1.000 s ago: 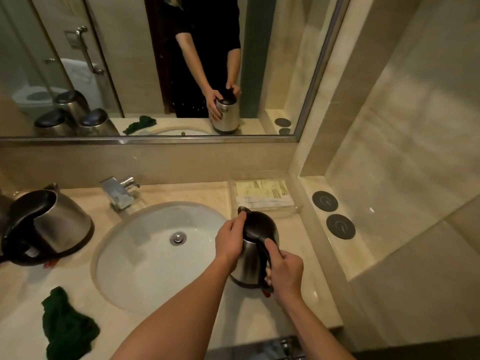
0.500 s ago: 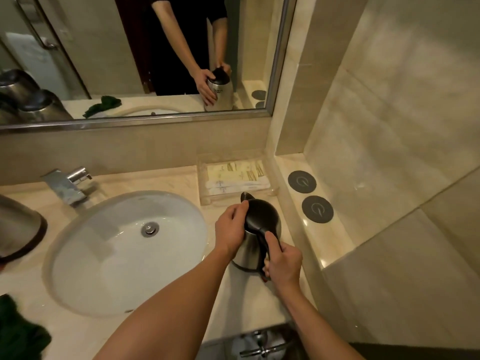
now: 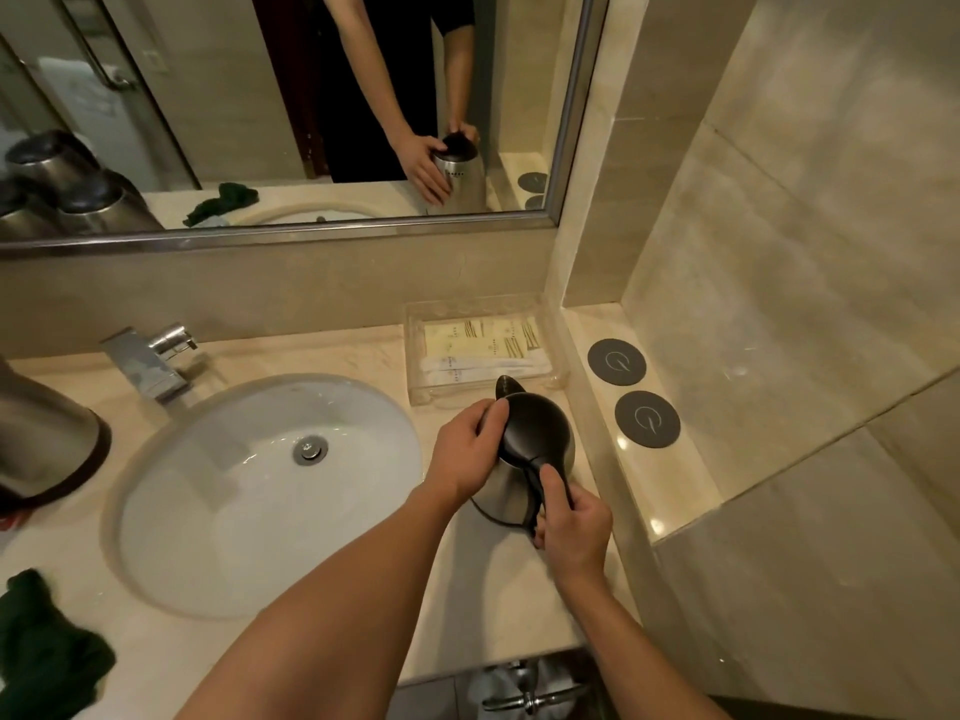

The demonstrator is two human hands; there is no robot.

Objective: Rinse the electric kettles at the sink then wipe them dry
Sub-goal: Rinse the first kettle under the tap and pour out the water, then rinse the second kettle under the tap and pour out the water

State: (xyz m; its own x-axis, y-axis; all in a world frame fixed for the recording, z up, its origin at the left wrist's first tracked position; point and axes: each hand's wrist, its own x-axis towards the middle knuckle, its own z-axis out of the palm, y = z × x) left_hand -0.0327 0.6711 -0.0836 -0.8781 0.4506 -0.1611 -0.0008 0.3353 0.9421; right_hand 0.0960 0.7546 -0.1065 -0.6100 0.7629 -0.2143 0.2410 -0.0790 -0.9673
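Gleaming steel kettle (image 3: 524,459), black lid shut

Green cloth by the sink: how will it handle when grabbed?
The cloth lies crumpled in folds, so it will likely go floppy and drape. It is probably light. It looks soft, so it should not slip on the counter or roll.

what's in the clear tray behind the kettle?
The clear tray holds flat cream and white packets. Its front edge is partly hidden by the kettle, so anything there can't be seen.
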